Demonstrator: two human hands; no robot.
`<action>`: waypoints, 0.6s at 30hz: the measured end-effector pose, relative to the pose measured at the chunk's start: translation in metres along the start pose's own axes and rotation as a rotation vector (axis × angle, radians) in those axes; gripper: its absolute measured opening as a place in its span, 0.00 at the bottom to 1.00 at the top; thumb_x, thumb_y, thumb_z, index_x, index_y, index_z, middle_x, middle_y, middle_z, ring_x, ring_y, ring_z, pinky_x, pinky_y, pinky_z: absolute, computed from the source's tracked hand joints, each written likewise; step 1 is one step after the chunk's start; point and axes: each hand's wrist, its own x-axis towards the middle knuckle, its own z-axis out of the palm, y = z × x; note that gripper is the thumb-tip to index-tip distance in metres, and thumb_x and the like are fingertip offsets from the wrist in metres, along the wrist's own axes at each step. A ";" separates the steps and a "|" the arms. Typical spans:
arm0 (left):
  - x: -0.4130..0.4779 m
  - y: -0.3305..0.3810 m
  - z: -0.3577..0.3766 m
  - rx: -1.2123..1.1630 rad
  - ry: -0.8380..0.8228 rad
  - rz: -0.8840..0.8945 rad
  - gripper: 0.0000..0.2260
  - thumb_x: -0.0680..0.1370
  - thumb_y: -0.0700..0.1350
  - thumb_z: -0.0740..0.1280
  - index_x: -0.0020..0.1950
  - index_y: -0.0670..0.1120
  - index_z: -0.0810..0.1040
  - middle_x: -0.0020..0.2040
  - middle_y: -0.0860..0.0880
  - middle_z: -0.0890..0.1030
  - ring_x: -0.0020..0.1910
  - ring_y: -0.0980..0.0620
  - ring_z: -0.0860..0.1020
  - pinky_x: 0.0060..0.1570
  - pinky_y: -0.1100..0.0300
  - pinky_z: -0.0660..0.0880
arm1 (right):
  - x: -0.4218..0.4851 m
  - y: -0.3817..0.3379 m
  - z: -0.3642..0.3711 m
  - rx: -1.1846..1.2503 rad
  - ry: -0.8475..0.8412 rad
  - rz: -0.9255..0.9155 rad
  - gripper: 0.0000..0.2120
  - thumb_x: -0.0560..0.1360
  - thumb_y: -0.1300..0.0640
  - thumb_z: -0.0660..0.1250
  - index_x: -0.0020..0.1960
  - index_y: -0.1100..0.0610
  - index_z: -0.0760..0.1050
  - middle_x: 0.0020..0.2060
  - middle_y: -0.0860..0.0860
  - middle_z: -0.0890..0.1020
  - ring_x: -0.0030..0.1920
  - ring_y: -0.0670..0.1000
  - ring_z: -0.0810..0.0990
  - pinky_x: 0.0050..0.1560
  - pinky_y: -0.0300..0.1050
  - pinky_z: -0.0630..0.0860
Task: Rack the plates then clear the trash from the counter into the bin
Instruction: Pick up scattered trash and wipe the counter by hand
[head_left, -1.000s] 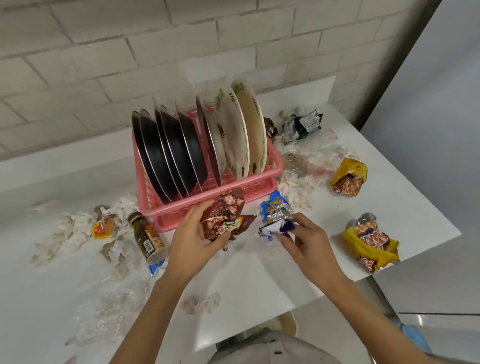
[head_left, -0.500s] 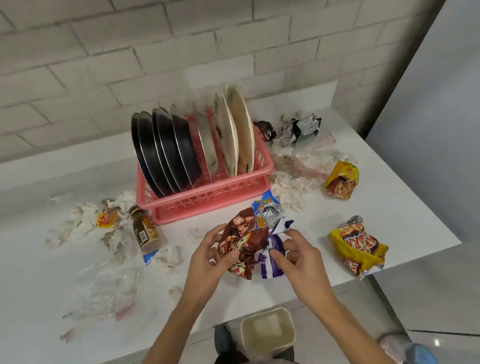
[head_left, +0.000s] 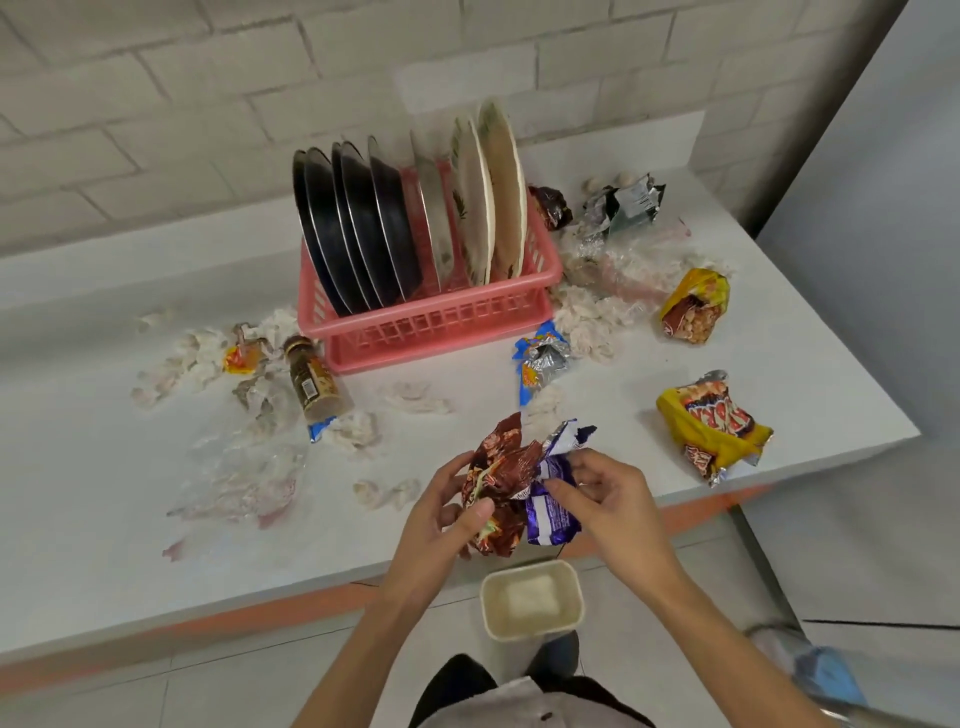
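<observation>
We record a white table (head_left: 104, 467) set against a pale brick wall (head_left: 156, 104), with tiled floor (head_left: 857, 561) below. At the rear, a pink dish rack (head_left: 431, 322) holds the plates upright: dark plates (head_left: 353, 234) left, pale plates (head_left: 498, 192) right. A cream bin (head_left: 531, 600) stands on the floor just beside the table's near edge.

Trash lies either side of the rack:
- Two yellow snack bags (head_left: 711, 431) at right.
- Clear plastic film (head_left: 244, 478) at left.
- A brown bottle (head_left: 314, 379) on its side.
- A blue-silver wrapper (head_left: 540, 361).

Above the bin, the left hand (head_left: 431, 530) grips a crumpled brown wrapper (head_left: 501, 467). The right hand (head_left: 618, 509) pinches a purple wrapper (head_left: 553, 512) touching it.
</observation>
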 end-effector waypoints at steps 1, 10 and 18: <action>-0.004 -0.001 -0.002 -0.006 -0.001 -0.006 0.24 0.73 0.55 0.70 0.68 0.56 0.71 0.61 0.54 0.80 0.50 0.53 0.83 0.35 0.67 0.76 | -0.006 0.001 0.002 0.005 0.009 0.008 0.07 0.74 0.63 0.72 0.49 0.52 0.82 0.43 0.51 0.86 0.44 0.54 0.84 0.46 0.50 0.82; -0.069 -0.032 -0.035 -0.017 -0.021 -0.041 0.23 0.74 0.56 0.67 0.69 0.60 0.69 0.58 0.62 0.80 0.47 0.61 0.81 0.39 0.67 0.76 | -0.069 0.013 0.035 -0.035 0.044 0.014 0.06 0.73 0.65 0.73 0.48 0.57 0.82 0.40 0.53 0.86 0.41 0.55 0.84 0.40 0.43 0.81; -0.137 -0.096 -0.059 0.003 0.032 -0.073 0.32 0.66 0.65 0.70 0.69 0.63 0.67 0.62 0.66 0.75 0.48 0.57 0.81 0.38 0.59 0.76 | -0.134 0.045 0.052 -0.168 0.099 0.066 0.09 0.74 0.65 0.71 0.42 0.52 0.80 0.26 0.52 0.79 0.26 0.45 0.77 0.33 0.33 0.73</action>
